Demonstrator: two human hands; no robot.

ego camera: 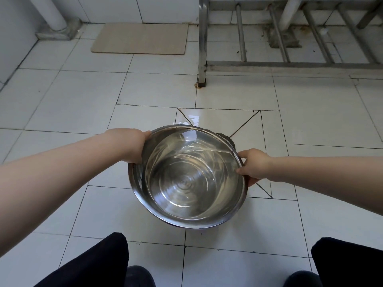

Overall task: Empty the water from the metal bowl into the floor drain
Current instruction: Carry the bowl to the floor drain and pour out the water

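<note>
A wide metal bowl (pixel 187 179) with clear water in it hangs above the tiled floor, tipped slightly away from me. My left hand (pixel 137 147) grips its far-left rim. My right hand (pixel 251 165) grips the right rim, thumb inside. Under the bowl lies a square floor section with diagonal cuts (pixel 246 123) sloping to its middle. A dark edge of the floor drain (pixel 227 138) peeks out past the bowl's far-right rim; the rest is hidden by the bowl. A wet sheen (pixel 191 119) shows on the tile just beyond the bowl.
A steel rack's leg (pixel 202 78) and lower rails (pixel 290 64) stand at the back right, with a white pipe (pixel 289 15) behind. A beige mat (pixel 141 38) lies by the far wall, and another pipe (pixel 55 15) in the left corner. My dark trouser legs (pixel 93 266) and shoes frame the bottom.
</note>
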